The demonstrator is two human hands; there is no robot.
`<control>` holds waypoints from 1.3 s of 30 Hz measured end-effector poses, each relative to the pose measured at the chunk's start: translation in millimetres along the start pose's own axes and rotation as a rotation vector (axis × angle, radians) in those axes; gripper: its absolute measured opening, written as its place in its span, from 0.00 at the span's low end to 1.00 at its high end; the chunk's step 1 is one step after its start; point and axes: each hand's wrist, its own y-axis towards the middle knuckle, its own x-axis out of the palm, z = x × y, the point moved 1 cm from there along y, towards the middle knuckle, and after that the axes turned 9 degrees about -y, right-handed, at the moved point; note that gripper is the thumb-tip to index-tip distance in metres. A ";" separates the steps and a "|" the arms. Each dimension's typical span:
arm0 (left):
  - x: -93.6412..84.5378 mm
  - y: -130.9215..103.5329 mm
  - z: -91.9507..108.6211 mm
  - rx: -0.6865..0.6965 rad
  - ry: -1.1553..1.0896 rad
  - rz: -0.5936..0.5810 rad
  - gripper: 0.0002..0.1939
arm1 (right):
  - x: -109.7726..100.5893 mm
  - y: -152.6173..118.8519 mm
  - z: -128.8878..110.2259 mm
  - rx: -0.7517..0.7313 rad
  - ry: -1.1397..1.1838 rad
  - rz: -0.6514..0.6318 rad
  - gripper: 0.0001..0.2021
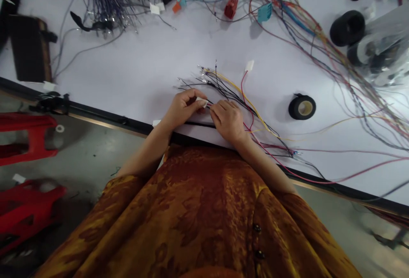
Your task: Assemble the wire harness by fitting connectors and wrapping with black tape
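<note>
Left hand [185,108]: thumb and forefinger pinched together on a small white connector [202,102], held near the centre of the frame. Right hand [228,120]: grip drawn together on thin wires right beside the connector; fingers hide exactly which ones. The hands almost meet, presumably so that the small part stays steady and each wire can be guided by its end.

Black wires [230,93] and a yellow wire [237,86] lie on the tabletop [128,67] just above the right hand, metal ends fanned toward upper centre, likely so that single ends stay easy to pick out. A red wire [243,90] runs up to a white plug [249,65].

Right of centre, a tape roll [293,109] lies flat, probably placed for easy reach. Upper centre: a red connector [230,8] and a blue connector [264,12], among loose wiring.
</note>
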 end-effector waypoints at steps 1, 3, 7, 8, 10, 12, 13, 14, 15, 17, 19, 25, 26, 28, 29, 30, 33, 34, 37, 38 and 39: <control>0.6 0.4 0.4 -0.006 -0.009 -0.007 0.05 | 0.3 0.5 -0.7 -0.003 -0.006 0.008 0.13; 2.1 0.6 1.0 0.008 0.003 0.006 0.05 | 1.9 2.2 -2.0 0.000 -0.001 0.008 0.13; 5.0 -0.7 0.9 0.063 0.071 0.030 0.05 | 6.0 4.6 -2.3 0.038 0.039 -0.002 0.13; 5.4 -1.0 0.9 0.062 0.056 0.023 0.06 | 6.5 4.4 -1.8 0.051 0.059 0.002 0.14; 5.8 -1.6 1.3 0.049 0.007 0.019 0.08 | 6.5 3.0 -0.1 0.074 0.101 0.017 0.13; 6.6 -1.9 2.4 0.039 0.004 0.016 0.10 | 5.9 1.2 1.6 0.089 0.121 0.034 0.12; 7.6 -1.9 3.0 0.037 0.033 0.007 0.10 | 5.5 0.6 2.2 0.091 0.118 0.037 0.11; 8.9 -1.8 3.7 0.036 0.071 -0.002 0.10 | 5.0 0.4 2.3 0.092 0.106 0.037 0.11; 10.6 -1.5 4.5 0.039 0.109 -0.007 0.10 | 4.3 0.8 2.0 0.090 0.087 0.031 0.11; 14.4 -0.6 6.5 0.044 0.140 0.024 0.11 | 2.4 3.4 0.1 0.074 0.045 0.004 0.11; 17.8 0.5 8.5 -0.005 0.046 0.074 0.15 | -0.6 7.8 -2.5 0.051 0.012 -0.022 0.12; 19.7 0.8 11.3 -0.295 -0.339 0.159 0.19 | -13.1 8.9 0.8 0.055 -0.009 -0.042 0.13; 19.2 -0.5 11.2 -0.271 -0.308 0.162 0.19 | -14.7 4.5 3.6 0.049 -0.013 -0.047 0.13; 19.2 -4.7 10.9 -0.165 -0.151 0.185 0.17 | -16.1 -7.2 9.9 0.036 -0.019 -0.060 0.12; 20.3 -7.4 10.7 -0.102 -0.045 0.206 0.15 | -15.7 -13.3 12.8 0.034 -0.025 -0.066 0.12; 22.3 -10.0 10.8 -0.045 0.057 0.225 0.14 | -14.8 -18.9 15.3 0.039 -0.032 -0.073 0.12; 32.0 -15.4 12.9 0.029 0.168 0.233 0.12 | -9.8 -28.8 19.2 0.085 -0.047 -0.067 0.10; 35.4 -16.3 13.9 0.012 0.105 0.223 0.12 | -8.1 -29.9 19.6 0.106 -0.035 -0.053 0.10; 43.6 -22.0 15.2 -0.122 -0.200 0.234 0.14 | -4.8 -31.3 20.9 0.149 0.040 0.005 0.09; 45.4 -26.8 14.5 -0.158 -0.265 0.257 0.15 | -4.3 -32.3 21.7 0.148 0.064 0.020 0.09; 46.9 -33.5 13.1 -0.171 -0.286 0.286 0.15 | -4.1 -33.9 22.5 0.136 0.085 0.030 0.08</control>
